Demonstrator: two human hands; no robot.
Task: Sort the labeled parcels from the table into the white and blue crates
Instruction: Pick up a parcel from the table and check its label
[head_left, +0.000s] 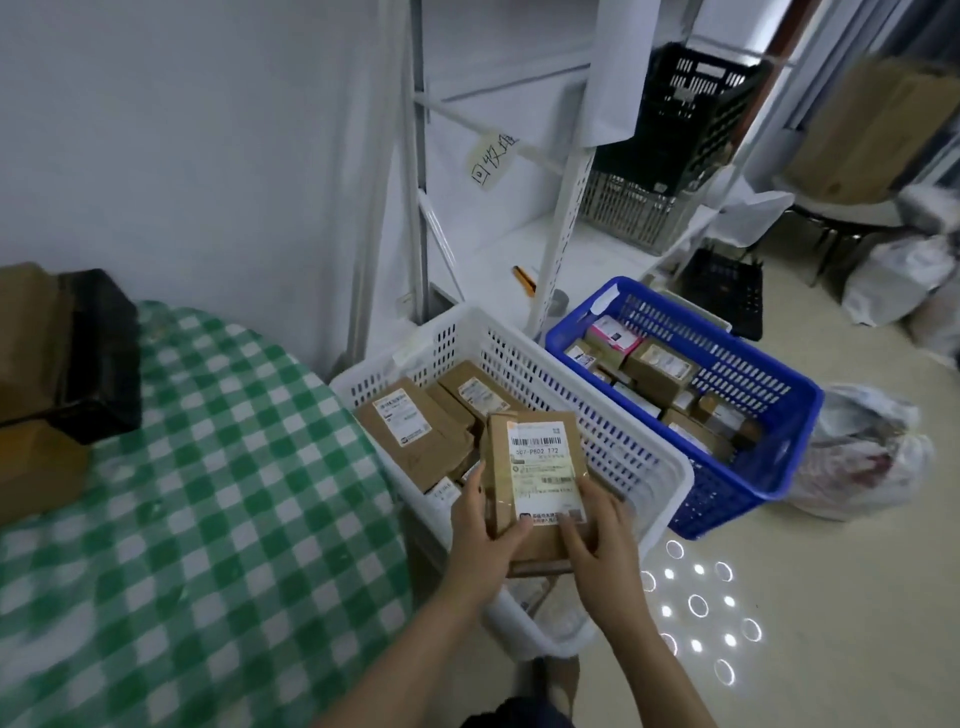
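A brown cardboard parcel (535, 467) with a white barcode label is held label-up above the white crate (613, 441). My left hand (480, 540) grips its left edge with the thumb on top. My right hand (602, 530) holds its right side, fingers curled round the lower corner. Several brown labeled parcels (415, 431) lie inside the white crate. The blue crate (753, 415) stands to its right on the floor and holds several smaller boxes (657, 364). At the far left of the table, brown parcels (31, 457) lie beside a black crate (98, 353).
The table with a green checked cloth (182, 519) fills the left. A white metal shelf frame (566, 208) stands behind the crates, with black and grey baskets (675, 145) on it. Plastic bags (862, 457) lie on the floor to the right of the blue crate.
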